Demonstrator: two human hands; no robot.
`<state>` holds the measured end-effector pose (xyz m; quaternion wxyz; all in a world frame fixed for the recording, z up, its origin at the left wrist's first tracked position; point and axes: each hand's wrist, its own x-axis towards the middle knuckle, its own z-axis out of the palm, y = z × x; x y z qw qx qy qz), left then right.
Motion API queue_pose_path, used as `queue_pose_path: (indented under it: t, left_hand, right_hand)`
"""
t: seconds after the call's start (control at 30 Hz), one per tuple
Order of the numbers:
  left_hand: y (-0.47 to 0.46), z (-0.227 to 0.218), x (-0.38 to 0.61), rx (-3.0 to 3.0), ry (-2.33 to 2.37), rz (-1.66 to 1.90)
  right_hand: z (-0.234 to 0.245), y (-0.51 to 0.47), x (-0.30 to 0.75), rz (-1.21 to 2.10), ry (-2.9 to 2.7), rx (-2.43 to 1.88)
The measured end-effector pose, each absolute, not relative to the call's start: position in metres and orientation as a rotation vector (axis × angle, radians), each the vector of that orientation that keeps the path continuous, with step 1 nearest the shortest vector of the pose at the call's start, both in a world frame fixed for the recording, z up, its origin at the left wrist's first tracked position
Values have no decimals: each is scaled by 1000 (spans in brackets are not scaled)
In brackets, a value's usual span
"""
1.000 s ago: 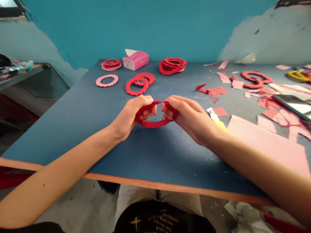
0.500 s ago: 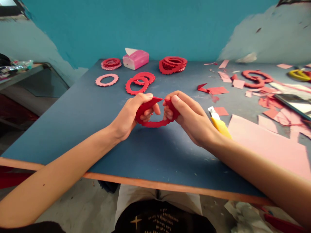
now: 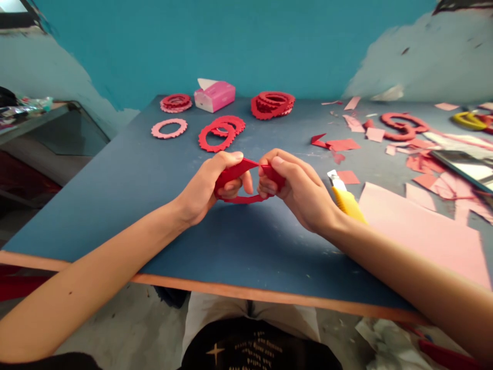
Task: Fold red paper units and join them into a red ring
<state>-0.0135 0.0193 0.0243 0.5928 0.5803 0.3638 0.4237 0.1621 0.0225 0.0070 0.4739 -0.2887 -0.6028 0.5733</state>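
Observation:
Between my two hands is a red paper ring [image 3: 246,199] with toothed edges, held above the blue table [image 3: 246,257]. My left hand [image 3: 213,185] pinches one pointed end of it between thumb and fingers. My right hand [image 3: 295,185] grips the other end in the same way. The two ends meet or nearly meet at the top; I cannot tell whether they touch. The ring's lower curve hangs toward me, and its sides are partly hidden by my fingers. Just behind my hands lie overlapping red toothed rings [image 3: 210,145].
A pink toothed ring [image 3: 169,135], ring stacks [image 3: 272,113] and a pink tissue box [image 3: 214,96] stand toward the back. To the right are a yellow utility knife [image 3: 348,203] with blade out, a pink sheet [image 3: 419,231], paper scraps, a phone [image 3: 462,167] and yellow-handled scissors [image 3: 468,121].
The two ends of the red ring have come closer together at the top. My right hand has shifted slightly left, and the ring's lower curve looks flatter.

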Motion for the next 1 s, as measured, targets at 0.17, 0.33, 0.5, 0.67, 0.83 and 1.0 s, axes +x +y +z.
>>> queue_pose_path:
  t: [0.17, 0.33, 0.5, 0.67, 0.83, 1.0]
  left_hand:
    - [20, 25, -15, 1346, 827, 984]
    - [20, 23, -14, 1340, 842, 1036]
    - [23, 18, -22, 1580, 888, 1106]
    - [28, 26, -38, 1988, 1192, 731]
    - [29, 32, -44, 2158, 1243, 618]
    - [27, 31, -42, 2113, 1229, 590]
  right_hand:
    - [6, 23, 162, 1417, -1471, -693]
    - [5, 25, 162, 1425, -1426, -703]
    - [3, 25, 163, 1398, -1366, -725]
    - [5, 24, 164, 1388, -1371, -729]
    - [5, 25, 163, 1334, -1440, -747]
    - [7, 23, 168, 1196, -1575, -865]
